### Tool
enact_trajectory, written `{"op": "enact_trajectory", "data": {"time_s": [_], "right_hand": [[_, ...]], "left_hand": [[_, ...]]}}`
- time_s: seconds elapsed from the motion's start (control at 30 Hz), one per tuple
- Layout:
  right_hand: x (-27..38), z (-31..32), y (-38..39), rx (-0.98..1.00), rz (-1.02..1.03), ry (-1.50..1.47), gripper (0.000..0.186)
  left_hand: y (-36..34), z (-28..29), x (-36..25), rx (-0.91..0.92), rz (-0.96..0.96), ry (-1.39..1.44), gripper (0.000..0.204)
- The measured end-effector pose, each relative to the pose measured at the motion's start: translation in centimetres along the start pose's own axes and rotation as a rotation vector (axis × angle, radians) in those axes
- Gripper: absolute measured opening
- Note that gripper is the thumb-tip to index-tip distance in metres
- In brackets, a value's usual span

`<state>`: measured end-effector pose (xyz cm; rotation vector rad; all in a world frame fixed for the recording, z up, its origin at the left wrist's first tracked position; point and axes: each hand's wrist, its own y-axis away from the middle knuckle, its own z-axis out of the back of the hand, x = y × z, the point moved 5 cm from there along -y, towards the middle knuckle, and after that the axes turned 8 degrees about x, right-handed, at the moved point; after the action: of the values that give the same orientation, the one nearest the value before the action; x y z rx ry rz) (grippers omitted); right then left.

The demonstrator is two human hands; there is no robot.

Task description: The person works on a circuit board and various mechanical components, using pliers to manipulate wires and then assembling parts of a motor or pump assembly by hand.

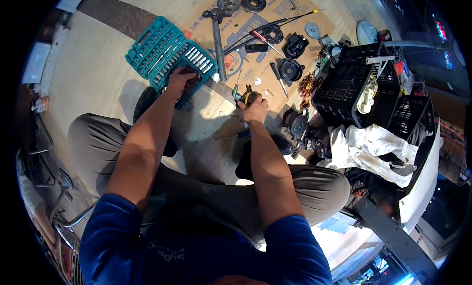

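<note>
Lining up from my distant seat, I am treating the left hand [181,82] as the nearer one to the teal socket case [161,21], which is lying open on the floor at the left front. The fingers are sitting over the case's near part, bent around or above a dark reddish-brown thing [194,82]; whether they are gripping it, I cannot tell. The silver sockets [197,59] are lying just beyond those fingers, ahead and slightly to the right, their row slanting so that its right end is nearer the person. That short forward offset is, in my judgement, what any move here is hinging on.

The right hand [253,110] is resting farther right, apart from the case, beside the yellow-handled tool [248,96], which is lying just ahead of the fingertips and looking like pliers, with dark metal around it. I am seeing the fingers bent and fairly close together, but I cannot tell whether they are holding it. A green-handled screwdriver [235,90] is lying just to the left of that tool, its shaft pointing away from the person.

As for looks, the case is showing two panels, the far-left one carrying small dark pieces, the other carrying the bright, narrow sockets side by side.
</note>
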<state>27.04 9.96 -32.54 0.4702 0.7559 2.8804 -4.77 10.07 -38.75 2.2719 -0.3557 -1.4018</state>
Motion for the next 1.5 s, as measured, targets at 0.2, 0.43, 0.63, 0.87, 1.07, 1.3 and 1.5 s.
{"op": "enact_trajectory", "data": {"time_s": [0.2,0.43,0.63,0.87,1.07,1.3,1.5], "right_hand": [[0.2,0.0,1.3,-0.129,0.02,0.108,0.075],[6.0,-4.7,6.1,0.927,0.105,-0.155,0.074],[11.1,-6.6,21.7,1.483,0.232,-0.303,0.044],[11.8,-0.4,24.0,1.376,0.336,-0.382,0.018],[13.5,15.2,21.8,0.746,0.413,-1.206,0.024],[14.8,21.2,22.2,0.548,0.604,-1.151,0.026],[15.5,19.1,22.7,0.05,0.968,-0.563,0.02]], "left_hand": [[-0.1,1.5,-0.3,-0.315,-0.204,-0.386,0.038],[0.4,2.0,-3.4,-0.59,-0.196,-0.733,0.042],[2.5,-4.9,-18.2,-0.385,-0.357,-0.216,0.041],[14.1,-11.6,-35.0,-0.042,-0.536,-0.307,0.037],[18.7,-13.3,-33.3,0.147,-0.499,0.07,0.022],[21.7,-17.5,-24.8,0.24,-0.26,0.112,0.028],[21.6,-17.6,-25.4,0.059,-0.293,0.452,0.037]]}}
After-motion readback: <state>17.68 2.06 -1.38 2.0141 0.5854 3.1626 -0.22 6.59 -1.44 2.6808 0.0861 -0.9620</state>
